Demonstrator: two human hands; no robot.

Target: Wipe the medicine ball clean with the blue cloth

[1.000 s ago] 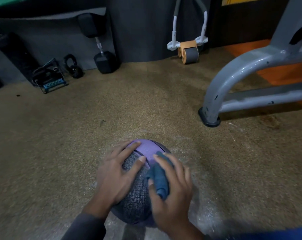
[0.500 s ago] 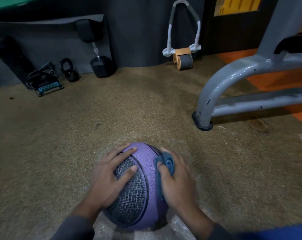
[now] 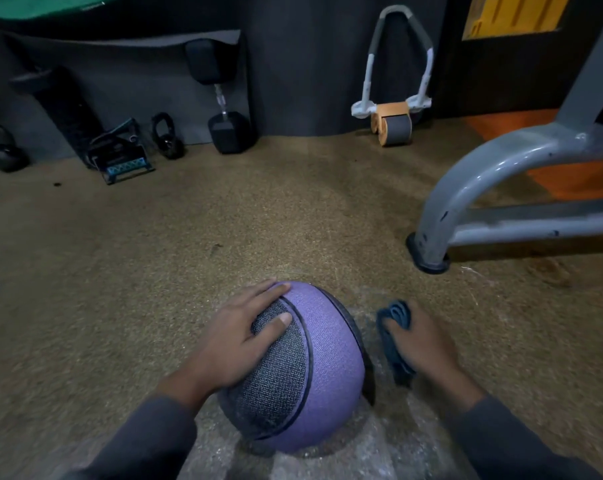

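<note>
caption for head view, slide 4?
Left hand steadies purple medicine ball; right hand holds blue cloth beside it.

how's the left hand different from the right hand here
The left hand lies flat on the medicine ball, fingers spread over its grey mesh panel; the right hand is off the ball, beside it to the right. The left hand holds nothing, while the right hand grips the bunched blue cloth. Both come from dark grey sleeves.
</note>
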